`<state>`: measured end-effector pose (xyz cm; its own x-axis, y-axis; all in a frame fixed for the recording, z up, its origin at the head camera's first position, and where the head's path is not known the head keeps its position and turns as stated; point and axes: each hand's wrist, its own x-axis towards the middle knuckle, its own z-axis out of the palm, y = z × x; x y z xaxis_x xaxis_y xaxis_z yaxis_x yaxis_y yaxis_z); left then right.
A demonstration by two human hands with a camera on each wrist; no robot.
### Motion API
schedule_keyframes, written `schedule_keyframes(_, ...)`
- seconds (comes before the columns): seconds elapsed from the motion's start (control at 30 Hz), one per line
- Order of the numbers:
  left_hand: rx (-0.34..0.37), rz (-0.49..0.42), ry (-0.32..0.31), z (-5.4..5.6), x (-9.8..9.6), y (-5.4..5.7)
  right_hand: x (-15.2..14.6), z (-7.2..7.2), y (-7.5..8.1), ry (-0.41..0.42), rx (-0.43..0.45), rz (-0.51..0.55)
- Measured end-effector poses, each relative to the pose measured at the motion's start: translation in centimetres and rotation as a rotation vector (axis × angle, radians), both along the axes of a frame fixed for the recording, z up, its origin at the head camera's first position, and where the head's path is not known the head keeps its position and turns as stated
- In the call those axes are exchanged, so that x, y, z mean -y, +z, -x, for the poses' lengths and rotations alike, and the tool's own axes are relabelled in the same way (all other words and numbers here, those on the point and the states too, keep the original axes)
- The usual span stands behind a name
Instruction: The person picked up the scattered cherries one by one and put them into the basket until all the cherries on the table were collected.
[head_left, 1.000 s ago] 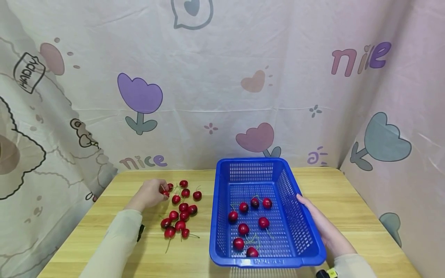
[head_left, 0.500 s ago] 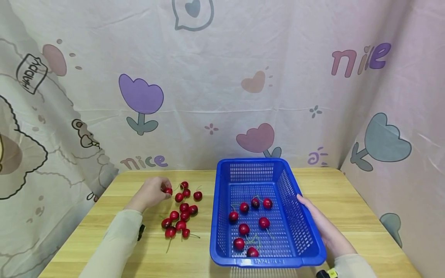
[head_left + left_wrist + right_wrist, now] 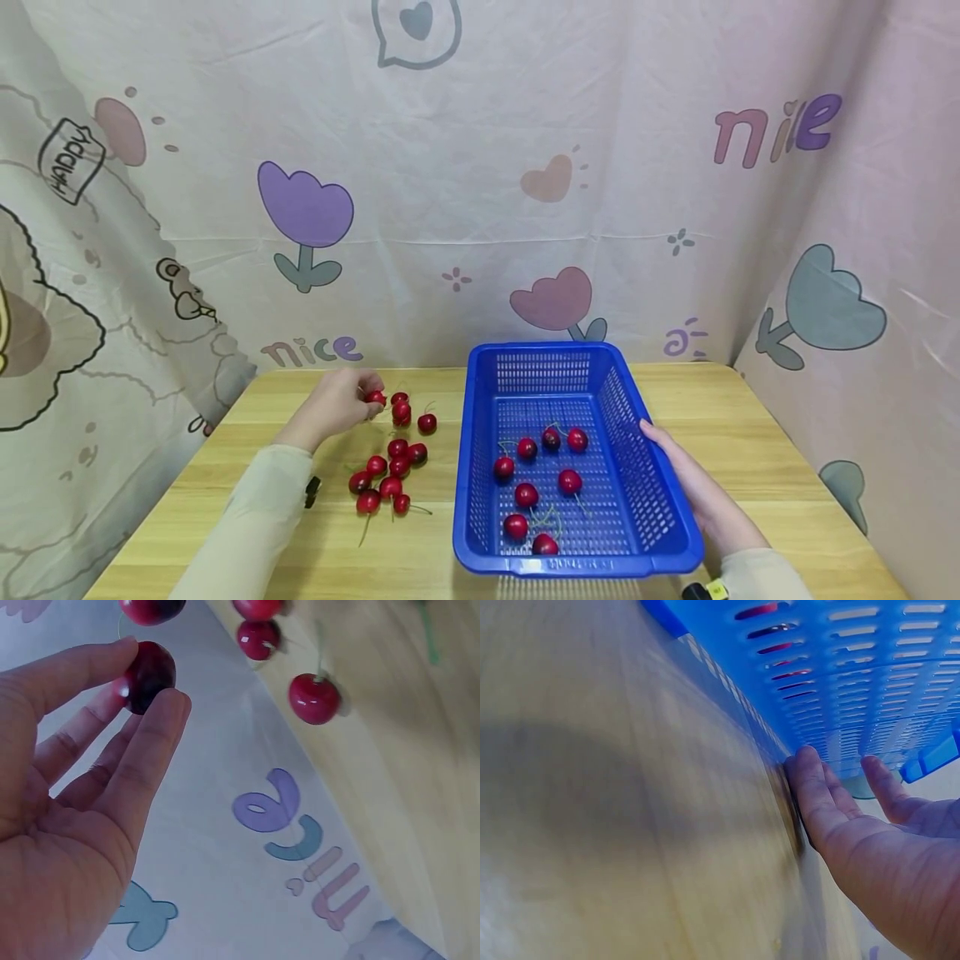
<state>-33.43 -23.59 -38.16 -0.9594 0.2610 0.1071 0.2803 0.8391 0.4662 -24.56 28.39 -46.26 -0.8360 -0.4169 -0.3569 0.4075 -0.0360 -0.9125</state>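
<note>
The left hand [image 3: 337, 402] pinched a cherry [image 3: 156, 679] between thumb and fingers near the wooden tabletop's [image 3: 322, 558] far edge, toward its left corner. Loose cherries [image 3: 399, 467] lay just beside that hand and in a cluster closer to the near edge. The right hand [image 3: 701, 483], fingers fairly straight, touched the outer right side of a blue basket [image 3: 577, 567] holding eight cherries [image 3: 570, 481]. A patterned cloth [image 3: 450, 167] hung behind the far edge.

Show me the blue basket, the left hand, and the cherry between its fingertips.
Blue basket [image 3: 577, 567], head view: near rim, at its middle.
Left hand [image 3: 82, 836], left wrist view: the palm.
Cherry [image 3: 153, 671], left wrist view: its dark skin.
</note>
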Motion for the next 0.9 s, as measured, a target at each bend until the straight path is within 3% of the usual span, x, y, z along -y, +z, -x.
schedule_keyframes(0.3,-0.034,-0.016,-0.035,-0.3,-1.7,1.7,0.0,0.0,0.1,0.004,0.002,0.001)
schedule_keyframes(0.57,0.001,-0.076,-0.065,-0.8,-3.6,3.3,0.0,0.0,0.1,0.006,0.004,0.005)
schedule_keyframes(0.9,-0.056,-0.065,-0.1,-0.8,-6.4,4.3,-0.1,0.0,0.0,0.015,0.001,0.009)
